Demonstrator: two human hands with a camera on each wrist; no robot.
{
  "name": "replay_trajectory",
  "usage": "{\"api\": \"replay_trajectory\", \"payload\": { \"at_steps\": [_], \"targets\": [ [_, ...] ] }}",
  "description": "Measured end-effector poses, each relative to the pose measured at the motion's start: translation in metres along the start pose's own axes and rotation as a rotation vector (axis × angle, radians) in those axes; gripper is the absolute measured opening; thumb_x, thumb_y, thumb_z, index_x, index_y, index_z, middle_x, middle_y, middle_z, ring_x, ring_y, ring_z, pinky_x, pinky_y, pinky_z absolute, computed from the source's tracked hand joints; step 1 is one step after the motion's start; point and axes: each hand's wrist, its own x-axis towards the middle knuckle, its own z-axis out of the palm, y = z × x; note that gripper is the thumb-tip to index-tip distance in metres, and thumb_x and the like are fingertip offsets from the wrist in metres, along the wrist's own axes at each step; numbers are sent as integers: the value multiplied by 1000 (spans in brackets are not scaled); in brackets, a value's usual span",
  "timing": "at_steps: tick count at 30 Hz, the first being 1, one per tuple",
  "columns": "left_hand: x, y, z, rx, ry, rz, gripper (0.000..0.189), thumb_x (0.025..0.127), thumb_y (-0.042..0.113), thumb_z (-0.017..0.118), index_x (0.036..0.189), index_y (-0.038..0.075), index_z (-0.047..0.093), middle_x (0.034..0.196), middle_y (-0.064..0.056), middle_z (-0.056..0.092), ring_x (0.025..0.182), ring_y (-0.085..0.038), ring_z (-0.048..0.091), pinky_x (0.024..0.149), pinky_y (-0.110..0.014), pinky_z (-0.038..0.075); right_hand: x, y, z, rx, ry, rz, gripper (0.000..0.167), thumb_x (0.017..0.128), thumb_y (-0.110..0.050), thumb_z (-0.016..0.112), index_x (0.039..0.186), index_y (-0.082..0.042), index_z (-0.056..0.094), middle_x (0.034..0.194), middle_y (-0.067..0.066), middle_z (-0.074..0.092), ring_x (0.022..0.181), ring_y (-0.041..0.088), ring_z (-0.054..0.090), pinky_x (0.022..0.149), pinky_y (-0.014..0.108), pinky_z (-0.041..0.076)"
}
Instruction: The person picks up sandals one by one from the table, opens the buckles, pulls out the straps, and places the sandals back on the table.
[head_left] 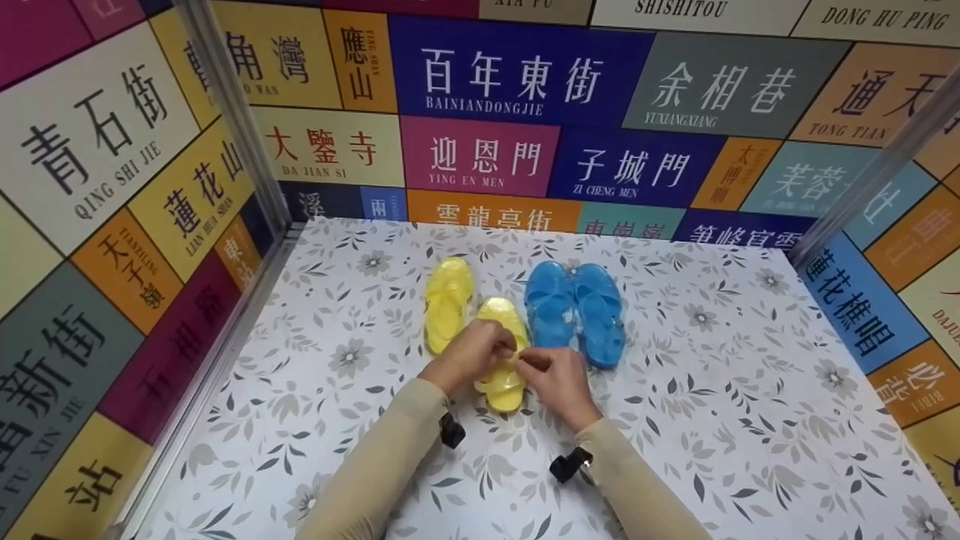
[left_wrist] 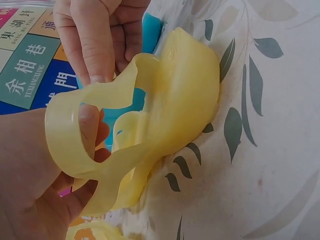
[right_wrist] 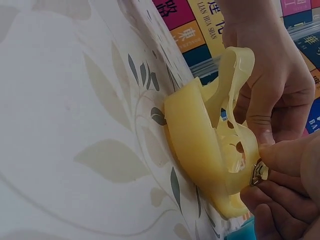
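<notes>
A yellow jelly sandal (head_left: pixel 504 397) lies on the patterned tabletop, its toe pointing away, between my two hands. My right hand (head_left: pixel 559 379) pinches its ankle strap (right_wrist: pixel 242 132) right beside a small metal buckle (right_wrist: pixel 258 172). From the other side, my left hand (head_left: pixel 476 351) pinches the strap close to the buckle, its thumb and fingertips meeting those of the right hand. In the left wrist view the strap loops up in front of the left fingers and partly hides them.
The other yellow sandal (head_left: pixel 448 304) lies to the left and a little farther back. A pair of blue sandals (head_left: pixel 551 304) sits side by side just right of the hands. Printed panels (head_left: pixel 480 157) wall the table at the back and both sides.
</notes>
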Motion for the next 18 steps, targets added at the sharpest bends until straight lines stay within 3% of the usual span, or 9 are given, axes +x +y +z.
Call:
{"api": "replay_trajectory", "payload": {
  "at_steps": [7, 18],
  "targets": [
    [1, -3, 2, 14, -9, 136, 17, 96, 3, 73, 108, 10, 83, 103, -3, 80, 100, -18, 71, 95, -28, 56, -1, 0, -1, -23, -3, -21, 12, 89, -16, 83, 100, -14, 86, 93, 0, 81, 88, 16, 77, 75, 37, 63],
    [0, 1, 0, 33, 35, 158, 14, 89, 0, 77, 97, 9, 84, 90, -1, 79, 86, -16, 68, 80, -26, 57, 1, 1, 0, -37, 2, -48, 14, 89, -22, 85, 102, -17, 86, 93, -4, 81, 90, 13, 76, 78, 37, 62]
  ]
}}
